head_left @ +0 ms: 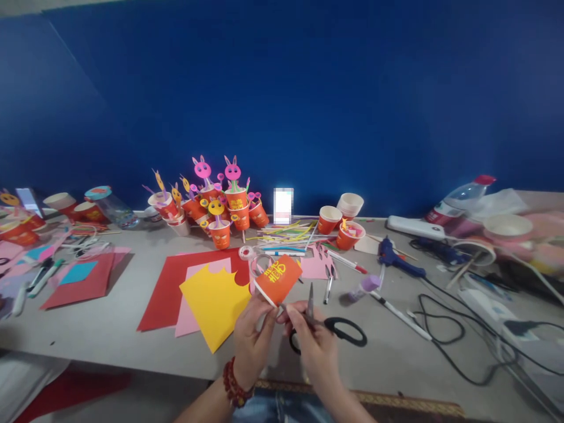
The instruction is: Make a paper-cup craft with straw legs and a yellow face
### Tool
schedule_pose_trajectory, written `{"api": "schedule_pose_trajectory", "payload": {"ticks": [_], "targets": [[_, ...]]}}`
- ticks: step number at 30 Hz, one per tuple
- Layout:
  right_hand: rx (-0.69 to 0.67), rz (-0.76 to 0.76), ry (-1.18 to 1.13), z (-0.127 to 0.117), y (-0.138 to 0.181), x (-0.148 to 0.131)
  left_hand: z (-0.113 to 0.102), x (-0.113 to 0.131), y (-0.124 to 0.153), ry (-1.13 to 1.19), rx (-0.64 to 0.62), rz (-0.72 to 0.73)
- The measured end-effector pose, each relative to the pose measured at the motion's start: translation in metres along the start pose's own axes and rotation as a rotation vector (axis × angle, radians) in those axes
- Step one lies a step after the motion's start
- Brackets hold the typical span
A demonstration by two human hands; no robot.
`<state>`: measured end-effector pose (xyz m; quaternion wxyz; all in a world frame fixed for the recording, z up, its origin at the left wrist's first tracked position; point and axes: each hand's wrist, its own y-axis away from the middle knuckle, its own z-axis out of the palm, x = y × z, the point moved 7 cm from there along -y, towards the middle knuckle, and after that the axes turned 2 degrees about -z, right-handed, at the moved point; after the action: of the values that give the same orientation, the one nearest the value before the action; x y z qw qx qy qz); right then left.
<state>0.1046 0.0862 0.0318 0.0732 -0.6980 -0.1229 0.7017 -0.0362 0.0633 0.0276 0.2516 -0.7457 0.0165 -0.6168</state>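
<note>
An orange-red paper cup (279, 278) with yellow lettering is tipped on its side in front of me, its white rim toward my left hand. My left hand (254, 329) pinches the cup at its rim. Black-handled scissors (348, 331) are gripped in my right hand (314, 341), close against the cup. Their blades are spread apart: one points up and away, the other reaches the cup's rim near my left fingertips. Whether that blade has cut into the rim, I cannot tell. Under and beside the hands lies a yellow paper sheet (215, 302) with scalloped cut-outs.
Red paper (161, 294) and pink paper (185, 323) lie left. Decorated cups (219, 234) stand behind, beside pipe cleaners (286, 235) and plain cups (329, 219). To the right are a glue stick (365, 286), a white marker (403, 317), a blue glue gun (399, 258) and its black cable (462, 338).
</note>
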Motion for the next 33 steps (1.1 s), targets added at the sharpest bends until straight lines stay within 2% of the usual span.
{"api": "schedule_pose_trajectory", "payload": {"ticks": [2, 5, 7, 9, 11, 15, 18, 21, 26, 30, 33], "targets": [[-0.023, -0.065, 0.107, -0.003, 0.0, -0.003, 0.003, -0.011, 0.001, 0.111, -0.016, -0.144], [-0.085, -0.293, 0.3, -0.005, -0.003, -0.02, 0.003, -0.023, 0.0, 0.287, 0.006, -0.326], [-0.102, -0.445, 0.357, -0.005, -0.005, -0.033, 0.001, -0.024, -0.003, 0.349, 0.021, -0.381], [-0.107, -0.509, 0.355, -0.004, -0.005, -0.039, 0.001, -0.023, -0.005, 0.369, 0.021, -0.407], [-0.094, -0.428, 0.305, -0.003, -0.007, -0.034, 0.0, -0.023, -0.004, 0.387, 0.038, -0.419], [-0.029, -0.075, 0.108, 0.002, -0.005, -0.01, 0.002, -0.027, 0.003, 0.458, 0.123, -0.434], [0.033, 0.022, -0.012, 0.004, -0.001, -0.003, 0.008, -0.031, 0.008, 0.547, 0.176, -0.466], [0.037, 0.005, -0.003, 0.002, -0.001, -0.003, 0.016, -0.034, 0.01, 0.675, 0.193, -0.53], [-0.05, -0.149, 0.17, 0.001, -0.001, -0.011, 0.021, -0.031, 0.007, 0.79, 0.195, -0.575], [0.005, -0.067, 0.099, 0.001, 0.0, -0.008, 0.024, -0.028, 0.008, 0.823, 0.173, -0.592], [-0.007, -0.147, 0.141, 0.0, -0.002, -0.016, 0.024, -0.03, 0.011, 0.808, 0.169, -0.612]]}}
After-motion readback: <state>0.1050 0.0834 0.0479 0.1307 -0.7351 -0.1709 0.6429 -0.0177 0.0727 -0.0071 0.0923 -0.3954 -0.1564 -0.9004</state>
